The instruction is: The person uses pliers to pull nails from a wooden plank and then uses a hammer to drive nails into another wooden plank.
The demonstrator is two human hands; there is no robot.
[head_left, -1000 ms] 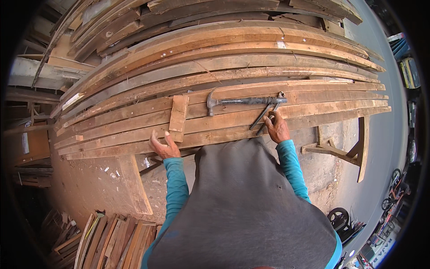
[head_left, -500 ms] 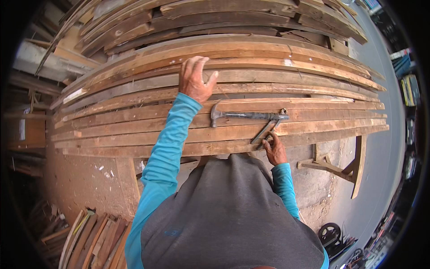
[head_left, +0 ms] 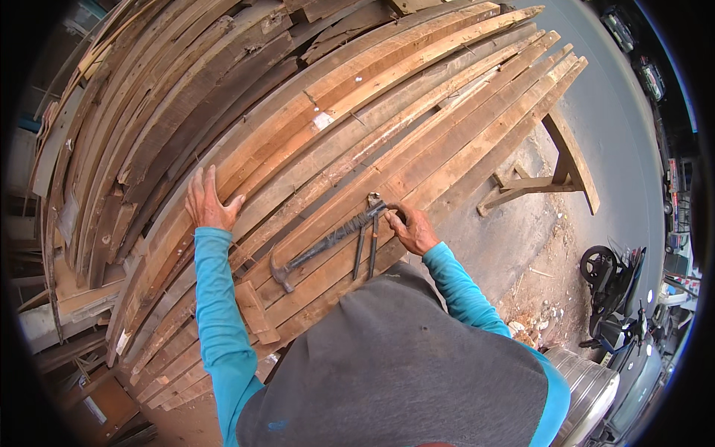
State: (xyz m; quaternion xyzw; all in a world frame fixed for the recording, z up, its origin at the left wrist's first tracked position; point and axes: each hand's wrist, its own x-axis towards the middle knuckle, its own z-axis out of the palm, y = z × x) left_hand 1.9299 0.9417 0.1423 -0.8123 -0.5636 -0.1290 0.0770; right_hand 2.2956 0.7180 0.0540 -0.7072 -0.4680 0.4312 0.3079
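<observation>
Where the left hand (head_left: 212, 203) rests, long wooden beams (head_left: 287, 127) look rough-surfaced.

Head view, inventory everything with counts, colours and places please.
Long boards: several, brown, across the centre
Stacked timber: many, dark brown, upper left
Hammer: one, dark grey, on the boards
Pincers: one pair, dark, by the hammer's handle end
Wood block: one, brown, left of the hammer
Wooden support: one clear, brown, right
Motorcycle: one clear, black, right
Ribbed metal object: one, silver, lower right
Pavement: one stretch, grey, right
Shirt: one, dark grey, lower centre
Left grip: one, turquoise-sleeved, on the far boards
Right grip: one, turquoise-sleeved, at the hammer's handle
</observation>
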